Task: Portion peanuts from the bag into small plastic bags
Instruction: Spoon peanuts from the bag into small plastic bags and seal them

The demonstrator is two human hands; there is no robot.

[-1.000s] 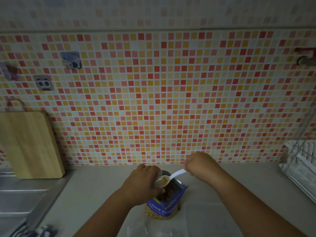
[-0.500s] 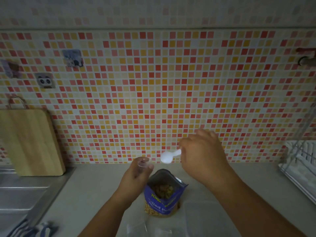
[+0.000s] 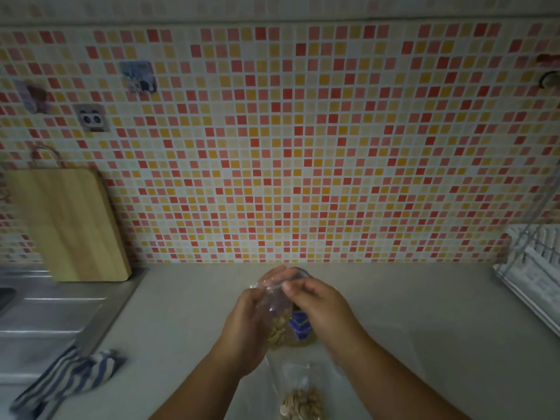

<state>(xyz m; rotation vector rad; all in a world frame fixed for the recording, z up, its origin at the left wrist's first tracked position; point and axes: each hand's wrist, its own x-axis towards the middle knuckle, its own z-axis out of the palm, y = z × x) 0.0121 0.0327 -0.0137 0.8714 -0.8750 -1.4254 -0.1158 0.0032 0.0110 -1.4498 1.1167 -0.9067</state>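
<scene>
At a pale, smooth counter (image 3: 424, 313) under a red-and-orange mosaic wall (image 3: 303, 147), your left hand (image 3: 245, 325) and right hand (image 3: 321, 310) pinch the crinkled clear small plastic bag (image 3: 277, 301) (peanuts pooled low), hiding most of the blue peanut bag (image 3: 300, 325); another filled bag (image 3: 300, 403) is cut off below.

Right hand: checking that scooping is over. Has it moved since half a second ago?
Yes. The right hand dropped from in front of the tiled wall to over the counter, at the small bag.
</scene>
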